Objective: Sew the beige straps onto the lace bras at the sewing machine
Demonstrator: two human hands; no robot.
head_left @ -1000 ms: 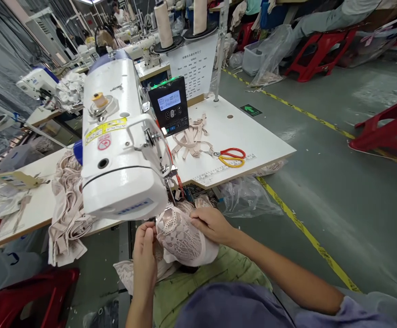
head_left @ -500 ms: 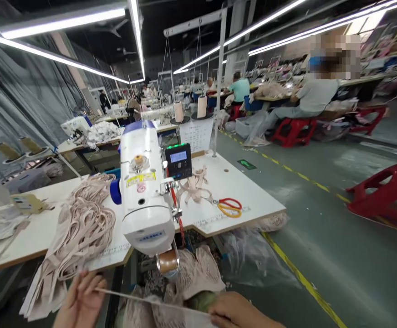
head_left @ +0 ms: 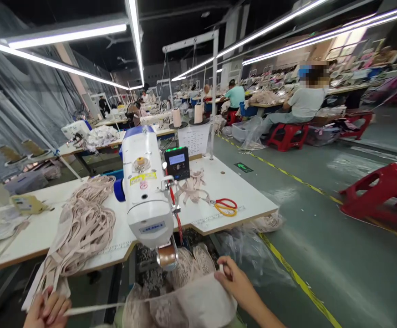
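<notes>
At the lower left, my left hand [head_left: 48, 310] is closed on the end of a narrow pale strap [head_left: 94, 308]. That strap runs right to a beige lace garment piece [head_left: 174, 307], stretched low in front of me. My right hand [head_left: 234, 280] pinches the garment's upper right edge between thumb and fingers. Just beyond, more beige lace fabric [head_left: 188, 269] hangs beneath the sewing machine [head_left: 147, 196], whose head points toward me. The machine's needle area is hidden from this angle.
Bundled beige straps [head_left: 85, 228] lie on the white table [head_left: 246, 196] left of the machine. Scissors [head_left: 226, 206] with red and yellow handles lie to its right, near fabric scraps [head_left: 193, 184]. A red stool [head_left: 379, 191] stands on the right; a seated person [head_left: 306, 105] is farther back.
My left hand has moved left and down with the strap. My right hand has risen slightly, lifting the garment edge, so more of the lace piece shows.
</notes>
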